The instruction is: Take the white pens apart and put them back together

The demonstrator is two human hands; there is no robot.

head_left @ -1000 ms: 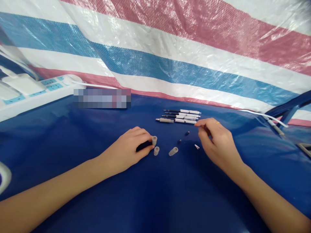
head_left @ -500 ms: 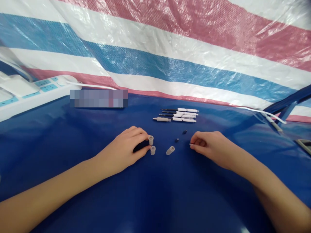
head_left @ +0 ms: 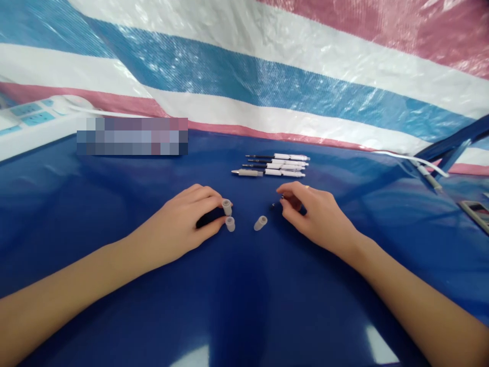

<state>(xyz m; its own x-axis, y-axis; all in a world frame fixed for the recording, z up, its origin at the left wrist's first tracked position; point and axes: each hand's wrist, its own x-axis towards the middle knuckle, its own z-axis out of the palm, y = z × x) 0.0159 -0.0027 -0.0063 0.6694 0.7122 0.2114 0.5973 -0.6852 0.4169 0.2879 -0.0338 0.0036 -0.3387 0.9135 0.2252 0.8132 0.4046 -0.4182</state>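
My left hand (head_left: 183,221) rests on the blue table cover (head_left: 114,204) with its fingers curled. Its index tip touches one small grey cap (head_left: 226,206) and its thumb touches a second cap (head_left: 229,224). A dark shape shows inside the curl; I cannot make it out. A third grey cap (head_left: 260,223) lies on its side between my hands. My right hand (head_left: 319,216) is pinched, fingertips just right of a tiny dark piece (head_left: 273,206). What the pinch holds is hidden. Several black-and-white pens (head_left: 277,165) lie in a row just beyond.
A white power strip (head_left: 26,120) sits at the far left edge. A white cable (head_left: 408,159) and a flat device (head_left: 473,210) lie at the right. A striped red, white and blue tarp (head_left: 267,76) rises behind the table.
My right hand left the pens, closed on the small white piece on the cover, then moved left to the dark pieces. The white piece no longer shows. My left hand stayed put.
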